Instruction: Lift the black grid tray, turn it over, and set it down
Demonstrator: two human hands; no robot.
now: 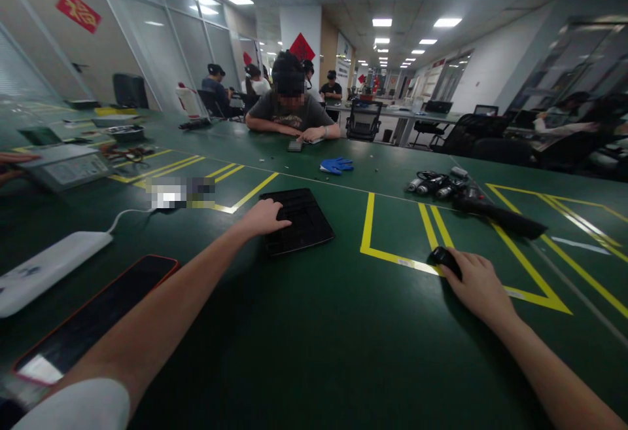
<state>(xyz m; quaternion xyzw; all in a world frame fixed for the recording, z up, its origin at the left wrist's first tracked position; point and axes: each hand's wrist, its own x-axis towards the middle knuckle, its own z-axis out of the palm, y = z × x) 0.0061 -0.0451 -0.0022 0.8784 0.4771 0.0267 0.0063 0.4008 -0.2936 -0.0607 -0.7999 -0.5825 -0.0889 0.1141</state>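
Note:
My left hand (262,217) reaches forward and rests on the near left edge of a black tray (304,220) lying flat on the green table (314,325); its fingers lie on the tray's surface. My right hand (478,286) lies on the table at the right, fingers curled around a small black object (441,258) that sits on a yellow tape line. Only part of that object shows past my fingers.
A phone with a red case (98,315) and a white power bank (46,266) with cable lie at the left. A blue glove (336,165), a pile of small metal and black parts (439,184) and a long black tool (505,217) lie further out. A person sits across the table; others sit behind.

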